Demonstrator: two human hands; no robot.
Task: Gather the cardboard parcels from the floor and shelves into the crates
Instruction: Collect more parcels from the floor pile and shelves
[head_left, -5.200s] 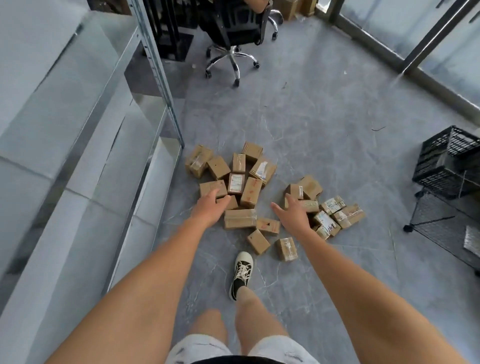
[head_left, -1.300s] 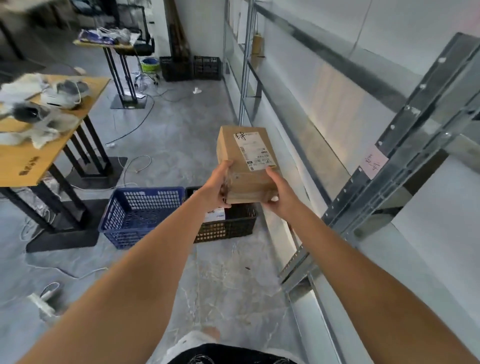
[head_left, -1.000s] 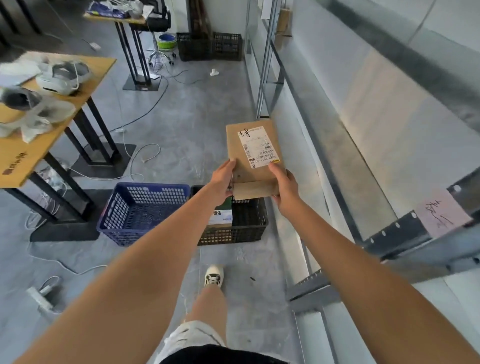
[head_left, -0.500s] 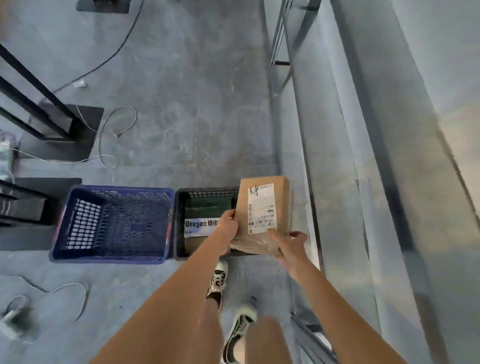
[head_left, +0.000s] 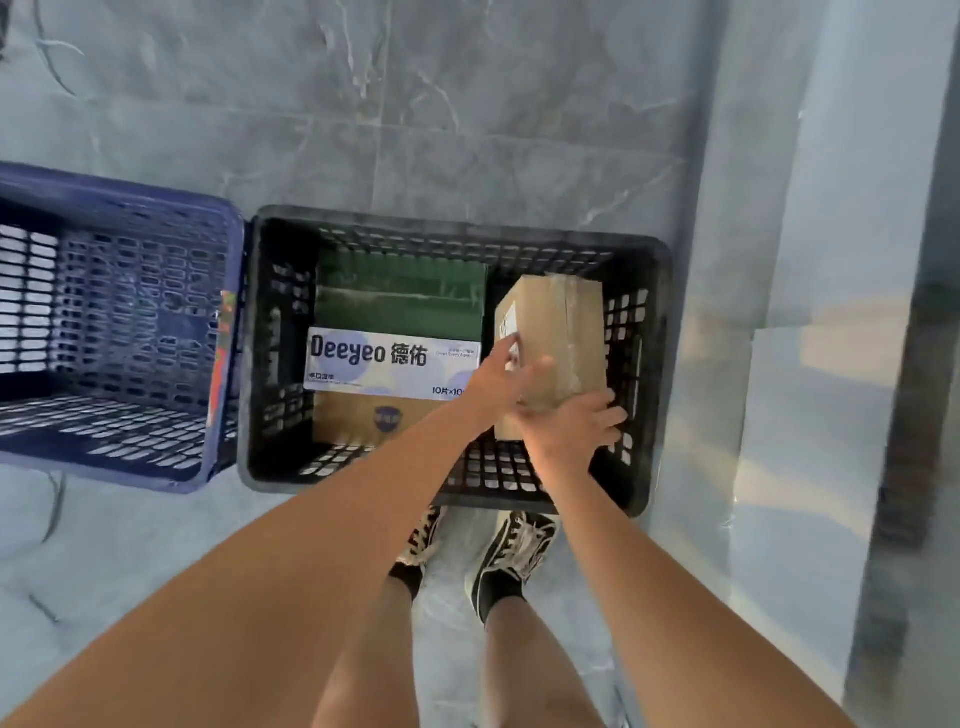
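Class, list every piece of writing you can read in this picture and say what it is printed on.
"Deeyeo 德佑": white label on the box in the black crate.
"10片×10": same label's lower right, cut off by the left hand.
Label's small print and the parcel sticker: too blurred to read.

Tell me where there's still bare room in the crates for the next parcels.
The blue crate shows a bare floor throughout. The black crate is crowded: the Deeyeo box fills its left, and the parcel, held by both hands, takes its right. A strip of mesh stays free along the near wall.

"Deeyeo 德佑" on box label (head_left: 390, 364)
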